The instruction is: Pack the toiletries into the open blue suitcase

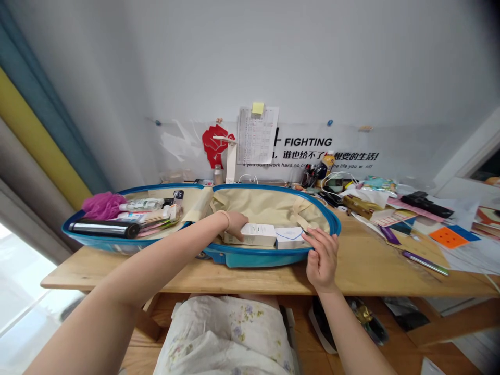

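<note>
An open blue suitcase (273,255) with a beige lining lies across the wooden desk (363,265). In its right half sit two white boxes, a longer white box (255,234) and a smaller white box with a blue line (289,237). My left hand (235,224) reaches into that half, fingers curled behind the left end of the longer box. My right hand (322,255) rests on the suitcase's front rim, fingertips touching the smaller box's right end. The left half holds a purple bath pouf (101,205), tubes (142,204) and a black cylinder (105,228).
The desk's right side is cluttered: papers, an orange cube (448,237), a purple pen (424,262), a black stapler-like item (425,204), bottles and cables (332,179). A poster with a red fist and a paper sheet hang on the wall. Curtains hang at the left.
</note>
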Demonstrator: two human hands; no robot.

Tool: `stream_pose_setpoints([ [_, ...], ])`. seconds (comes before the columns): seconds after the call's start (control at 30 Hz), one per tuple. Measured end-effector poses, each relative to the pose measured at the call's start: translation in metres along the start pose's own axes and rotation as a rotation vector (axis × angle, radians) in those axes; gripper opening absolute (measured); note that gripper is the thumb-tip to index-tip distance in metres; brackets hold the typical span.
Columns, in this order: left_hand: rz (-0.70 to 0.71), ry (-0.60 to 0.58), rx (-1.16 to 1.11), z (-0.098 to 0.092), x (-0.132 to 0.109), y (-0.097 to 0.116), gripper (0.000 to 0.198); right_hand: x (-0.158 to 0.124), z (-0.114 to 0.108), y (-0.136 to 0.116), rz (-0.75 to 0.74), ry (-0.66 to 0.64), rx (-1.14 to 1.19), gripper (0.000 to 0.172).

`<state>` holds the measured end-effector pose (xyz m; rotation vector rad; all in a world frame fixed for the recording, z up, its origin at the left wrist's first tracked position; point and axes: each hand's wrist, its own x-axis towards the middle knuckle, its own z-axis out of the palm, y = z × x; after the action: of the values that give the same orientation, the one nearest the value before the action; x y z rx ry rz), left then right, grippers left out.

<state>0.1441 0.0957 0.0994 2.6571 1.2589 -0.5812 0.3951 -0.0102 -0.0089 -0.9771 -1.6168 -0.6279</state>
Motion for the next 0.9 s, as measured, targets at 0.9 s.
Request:
stream_pose_setpoints([
  [0.9, -0.098, -0.011, 0.009, 0.0085, 0.0022, 0.0, 0.083, 0.0005, 0.0009, 0.0001, 0.002, 0.009, -0.001, 0.033],
])
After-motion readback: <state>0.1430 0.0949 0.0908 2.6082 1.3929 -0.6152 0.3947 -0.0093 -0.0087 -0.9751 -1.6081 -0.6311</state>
